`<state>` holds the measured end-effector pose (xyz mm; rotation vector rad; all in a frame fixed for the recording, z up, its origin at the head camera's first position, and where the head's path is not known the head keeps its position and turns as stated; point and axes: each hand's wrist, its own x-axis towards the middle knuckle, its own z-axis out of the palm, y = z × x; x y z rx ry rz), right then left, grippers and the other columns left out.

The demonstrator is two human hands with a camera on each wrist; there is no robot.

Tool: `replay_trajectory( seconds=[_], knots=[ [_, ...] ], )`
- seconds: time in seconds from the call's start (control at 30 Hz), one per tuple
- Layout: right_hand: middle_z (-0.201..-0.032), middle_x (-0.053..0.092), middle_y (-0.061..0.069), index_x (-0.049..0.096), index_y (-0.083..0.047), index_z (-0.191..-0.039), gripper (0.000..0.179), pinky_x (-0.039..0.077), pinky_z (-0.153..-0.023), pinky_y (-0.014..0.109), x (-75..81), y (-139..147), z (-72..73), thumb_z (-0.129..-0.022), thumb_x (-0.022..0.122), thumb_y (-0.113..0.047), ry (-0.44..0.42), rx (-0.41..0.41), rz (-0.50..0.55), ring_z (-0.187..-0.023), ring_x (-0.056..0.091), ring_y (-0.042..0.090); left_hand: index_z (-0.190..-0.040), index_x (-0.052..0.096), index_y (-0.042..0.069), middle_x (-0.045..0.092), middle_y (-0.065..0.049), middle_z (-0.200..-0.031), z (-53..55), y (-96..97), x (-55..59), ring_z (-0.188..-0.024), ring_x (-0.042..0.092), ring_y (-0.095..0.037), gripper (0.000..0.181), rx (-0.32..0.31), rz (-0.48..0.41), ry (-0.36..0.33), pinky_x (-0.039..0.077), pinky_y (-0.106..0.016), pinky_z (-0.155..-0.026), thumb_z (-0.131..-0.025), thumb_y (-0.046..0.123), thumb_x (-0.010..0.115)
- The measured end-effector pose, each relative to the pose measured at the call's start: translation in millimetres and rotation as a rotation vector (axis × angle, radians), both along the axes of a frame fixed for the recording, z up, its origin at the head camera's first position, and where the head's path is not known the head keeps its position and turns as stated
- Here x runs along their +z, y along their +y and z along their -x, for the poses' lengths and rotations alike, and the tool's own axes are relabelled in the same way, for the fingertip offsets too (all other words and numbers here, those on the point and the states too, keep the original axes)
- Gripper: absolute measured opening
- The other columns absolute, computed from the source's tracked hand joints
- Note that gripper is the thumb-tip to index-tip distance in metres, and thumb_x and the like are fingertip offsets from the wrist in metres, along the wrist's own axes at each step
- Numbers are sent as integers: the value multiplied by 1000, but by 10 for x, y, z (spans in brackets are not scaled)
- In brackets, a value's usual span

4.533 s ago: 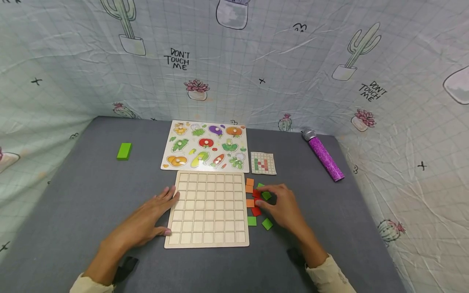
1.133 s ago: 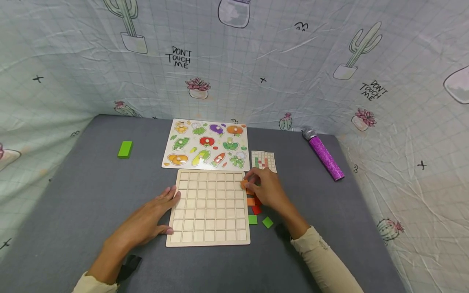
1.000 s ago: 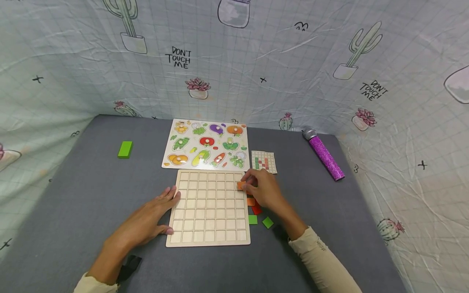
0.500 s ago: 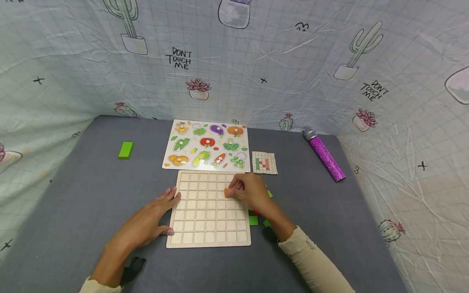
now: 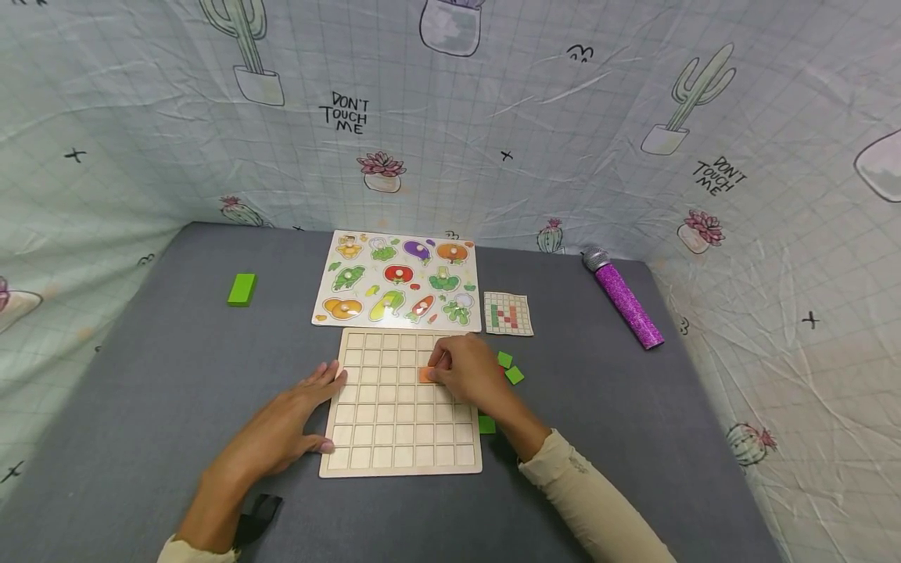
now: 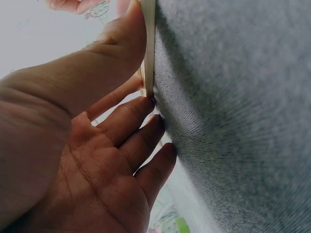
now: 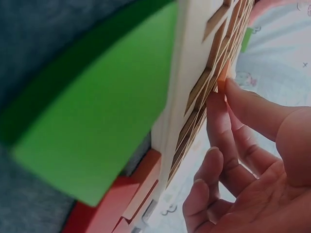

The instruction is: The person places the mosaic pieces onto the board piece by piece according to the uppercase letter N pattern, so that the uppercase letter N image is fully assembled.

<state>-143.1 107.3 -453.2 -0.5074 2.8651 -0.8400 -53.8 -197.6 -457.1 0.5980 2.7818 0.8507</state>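
A pale wooden grid board (image 5: 385, 414) lies flat on the grey table. My left hand (image 5: 288, 414) rests at its left edge with fingers and thumb extended; in the left wrist view the thumb (image 6: 121, 39) lies against the board's side. Over the board's upper right part, my right hand (image 5: 470, 371) pinches a small orange square tile (image 5: 425, 374) between thumb and fingers. The right wrist view shows that orange tile (image 7: 223, 77) right at the grid's surface. Along the board's right edge lie green tiles (image 5: 515, 375) and red tiles (image 7: 104, 208), partly hidden by my right hand and forearm.
Behind the board lies a vegetable picture puzzle (image 5: 362, 291), with a small pattern card (image 5: 508, 314) to its right. A purple glitter microphone (image 5: 626, 303) is at the right, a green block (image 5: 242, 289) at the left. A printed cloth (image 5: 450, 117) hangs behind the table.
My right hand has picked up the orange tile from beside the board and carried it left over the grid, to the upper right part. My left hand has stayed at the board's left edge.
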Motion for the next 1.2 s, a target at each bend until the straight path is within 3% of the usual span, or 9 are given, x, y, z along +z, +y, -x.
replay_trajectory(
  seconds=[0.4, 0.67, 0.83, 1.0, 1.1, 1.2],
  knots=[
    [-67, 64, -10, 77, -23, -80, 15, 41, -70, 29, -41, -43, 16, -86, 90, -22, 30, 6, -27, -78, 52, 11, -161, 44, 2, 33, -20, -172, 0, 4, 9, -158, 34, -46, 102, -2, 2, -4, 36, -64, -121, -74, 18, 95],
    [-75, 71, -7, 81, -18, -91, 11, 53, -82, 40, 7, 76, -29, -85, 91, -18, -2, 22, 85, -85, 61, 16, -161, 44, 2, 33, -20, -172, -2, 2, 12, -158, 33, -46, 102, -2, 2, -8, 36, -64, -120, -74, 18, 95],
    [-80, 73, -6, 82, -16, -97, 16, 47, -70, 32, 53, 218, -21, -84, 91, -14, -3, -2, 123, -84, 59, 19, -161, 44, 2, 33, -20, -172, -4, -9, 9, -158, 33, -46, 102, -2, 0, -14, 36, -63, -120, -74, 18, 95],
    [-86, 76, -2, 82, -12, -102, 21, 45, -71, 31, 83, 404, 8, -83, 91, -9, 9, -14, 158, -85, 58, 23, -161, 44, 2, 33, -20, -172, 0, -18, 5, -158, 34, -46, 102, -5, -5, -9, 36, -63, -120, -74, 18, 95],
    [-90, 76, 3, 81, -10, -104, 24, 53, -77, 39, 84, 518, 18, -83, 91, -7, 1, -11, 181, -88, 64, 25, -161, 44, 2, 34, -20, -172, 2, -22, 2, -158, 34, -46, 101, -7, -8, -6, 35, -62, -120, -74, 18, 95],
    [-94, 78, 7, 81, -9, -106, 27, 53, -107, 54, 72, 622, 23, -82, 92, -6, 7, -3, 178, -89, 71, 25, -161, 44, 2, 34, -20, -172, 2, -26, -1, -158, 34, -46, 101, -12, -8, -4, 34, -62, -120, -75, 19, 94]
  ],
)
